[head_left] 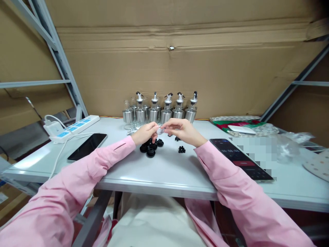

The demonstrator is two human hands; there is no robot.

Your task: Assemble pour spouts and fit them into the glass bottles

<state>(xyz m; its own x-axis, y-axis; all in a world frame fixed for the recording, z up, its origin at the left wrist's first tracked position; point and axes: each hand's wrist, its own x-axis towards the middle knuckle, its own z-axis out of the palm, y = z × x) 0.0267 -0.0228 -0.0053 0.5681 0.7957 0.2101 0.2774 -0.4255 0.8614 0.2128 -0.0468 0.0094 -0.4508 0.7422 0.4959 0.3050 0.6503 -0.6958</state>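
Above the middle of the table, my left hand (145, 133) and my right hand (184, 131) meet at a small, clear-whitish piece (160, 130). Both hands are closed, pinching it between fingertips; its exact kind is too small to tell. Below my left hand lie several black round stoppers (150, 152), partly covered by its fingers. Tiny black parts (182, 149) are clustered below my right hand. Behind my hands stand several glass bottles with steel sleeves (166, 116). The front ones mostly carry white pourer tops with black tips (168, 97). Some clear pieces (131, 129) lie left of my left hand.
On the left are a white power strip (77, 128) with a plugged charger and cable, and a dark phone (87, 146). A phone showing a timer (240, 159) lies right, near a plastic bag (289, 145) and patterned cloth (226, 123). Cardboard (180, 72) walls the back.
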